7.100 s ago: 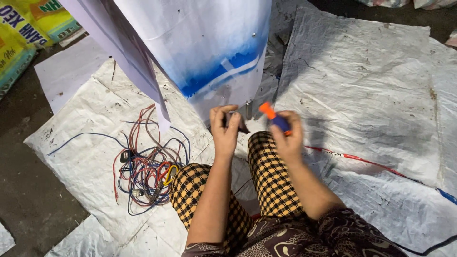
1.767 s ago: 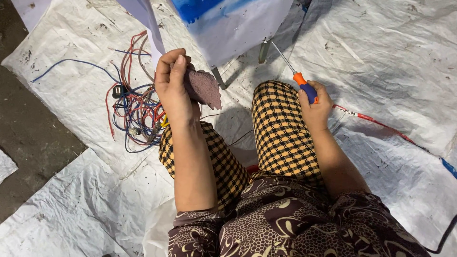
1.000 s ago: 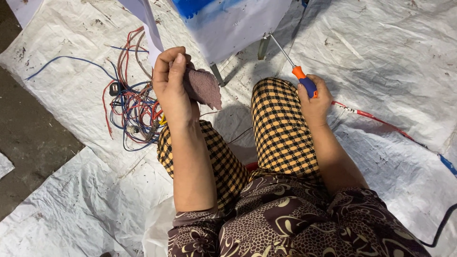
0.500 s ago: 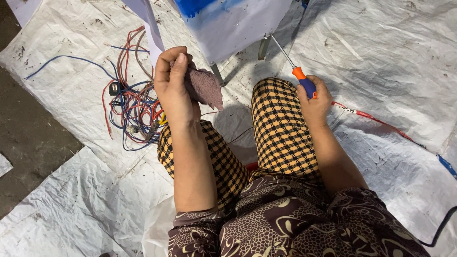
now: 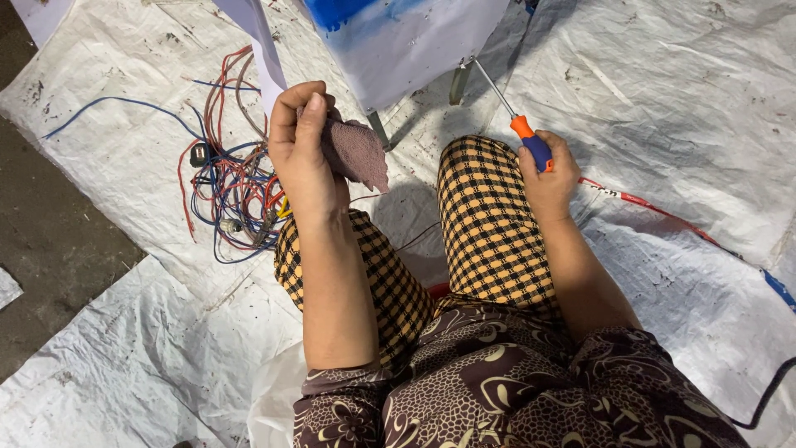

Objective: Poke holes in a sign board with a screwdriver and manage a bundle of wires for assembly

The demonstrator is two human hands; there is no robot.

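The white and blue appliance body (image 5: 406,41) is cut off by the top edge, so its full shape cannot be made out; only its lower panel and 2 thin metal legs show. The screwdriver's tip is hard to see where the shaft meets the appliance's underside. The wire bundle (image 5: 236,187) is a tangle of red, blue and dark strands, partly hidden behind the left hand, and a small dark plug in it is too small to identify. A red cable (image 5: 643,203) runs off to the right, and a dark one is cut off at the right edge.

The left hand (image 5: 303,153) is raised above the left knee, fingers curled shut around a crumpled brownish-purple cloth (image 5: 358,153) that hangs out to the right of the palm. The right hand (image 5: 551,178) rests by the right knee, closed around the blue and orange handle of a screwdriver (image 5: 531,145), whose shaft angles up and left toward the appliance. Both forearms extend forward over checked trousers, above the white woven sheet (image 5: 688,91) covering the ground.
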